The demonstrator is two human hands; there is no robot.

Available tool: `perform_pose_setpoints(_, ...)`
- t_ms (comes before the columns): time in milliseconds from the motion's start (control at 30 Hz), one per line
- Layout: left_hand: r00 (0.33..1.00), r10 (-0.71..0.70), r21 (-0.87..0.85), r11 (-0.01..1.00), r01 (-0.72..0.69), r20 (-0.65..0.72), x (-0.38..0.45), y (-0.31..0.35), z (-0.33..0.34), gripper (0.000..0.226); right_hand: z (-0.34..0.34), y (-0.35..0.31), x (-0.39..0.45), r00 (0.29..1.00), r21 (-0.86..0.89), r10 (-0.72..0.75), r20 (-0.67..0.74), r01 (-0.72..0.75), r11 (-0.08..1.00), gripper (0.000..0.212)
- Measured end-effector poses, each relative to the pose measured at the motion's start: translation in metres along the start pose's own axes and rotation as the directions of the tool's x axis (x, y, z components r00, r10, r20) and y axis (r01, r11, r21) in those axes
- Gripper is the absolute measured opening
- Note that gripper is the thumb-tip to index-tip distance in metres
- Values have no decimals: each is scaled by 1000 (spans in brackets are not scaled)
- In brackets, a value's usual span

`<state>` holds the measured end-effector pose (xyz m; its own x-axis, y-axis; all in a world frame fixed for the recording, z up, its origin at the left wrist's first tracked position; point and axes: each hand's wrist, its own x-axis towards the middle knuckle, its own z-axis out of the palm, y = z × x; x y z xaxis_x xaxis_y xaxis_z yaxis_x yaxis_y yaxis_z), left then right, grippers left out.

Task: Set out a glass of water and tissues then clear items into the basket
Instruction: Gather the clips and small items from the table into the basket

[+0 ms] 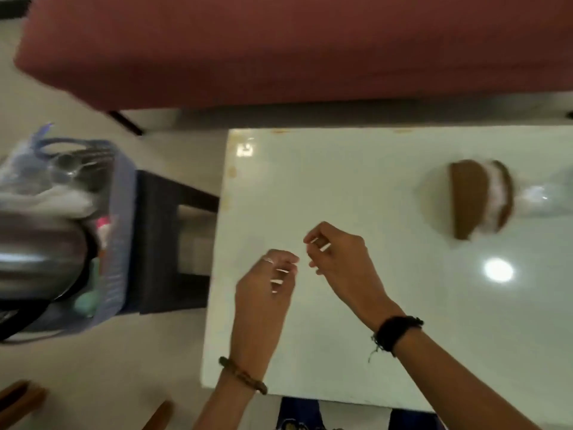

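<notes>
Hovering loosely curled and empty, hands (297, 268) sit well left of tissue holder (479, 198).

White table (356, 181) bears tissue holder (477, 200), glass (545, 197)
</notes>
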<state>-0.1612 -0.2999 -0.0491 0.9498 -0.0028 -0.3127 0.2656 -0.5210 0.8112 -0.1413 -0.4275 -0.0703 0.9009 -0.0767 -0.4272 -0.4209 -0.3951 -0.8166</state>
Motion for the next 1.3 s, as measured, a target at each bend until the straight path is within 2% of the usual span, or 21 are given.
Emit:
perform_pose_setpoints(100, 974, 34, 10, 999, -38, 223, -11, 40, 102, 27, -92, 64, -26, 978, 25, 147, -149, -145, 989, 13)
perform_pose_setpoints(267, 858, 91, 92, 983, -158, 506, -33, 104, 265, 21, -230, 160, -78, 862, 120, 325, -389, -302, 946, 9)
perform_pose_setpoints(433, 769, 125, 101, 965, -240, 627, -54, 150, 391, 15, -328, 236, -122, 733, 176, 425, -532, -395, 902, 10)
perform_pose_setpoints(500, 718, 145, 110, 949, -295, 681, -70, 171, 454, 14, -372, 279, -149, 660, 212, 467, -588, -432, 877, 11)
perform_pose_setpoints(567, 718, 181, 135, 923, -360, 672, -59, 170, 463, 13, -377, 287, -149, 670, 158, 450, -590, -451, 878, 12)
perform_pose_setpoints(667, 701, 249, 211, 840, -500, 668, -56, 184, 522, 24, -415, 331, -167, 602, 151, 461, -652, -493, 857, 13)
perform_pose_setpoints(800, 793, 313, 345, 773, -533, 523, -29, 205, 572, 52, -443, 377, -173, 527, 78, 435, -730, -568, 819, 19)
perform_pose_setpoints(867, 812, 288, 433, 730, -529, 507, -15, 212, 590, 51, -450, 395, -173, 512, 47, 457, -727, -627, 777, 26)
perform_pose_setpoints(933, 825, 242, 490, 706, -511, 511, -1, 215, 604, 40, -454, 407, -173, 505, 3, 465, -727, -676, 737, 32)
perform_pose_setpoints(1067, 843, 246, 492, 720, -490, 479, 9, 213, 619, 17, -453, 417, -171, 507, -79, 431, -747, -710, 700, 38)
perform_pose_setpoints(1233, 867, 211, 481, 760, -436, 451, 2, 204, 614, 28, -454, 427, -175, 476, -43, 423, -771, -702, 711, 43)
perform_pose_setpoints(1300, 856, 178, 422, 810, -407, 485, -4, 200, 607, 29, -455, 431, -177, 503, -46, 421, -755, -681, 731, 45)
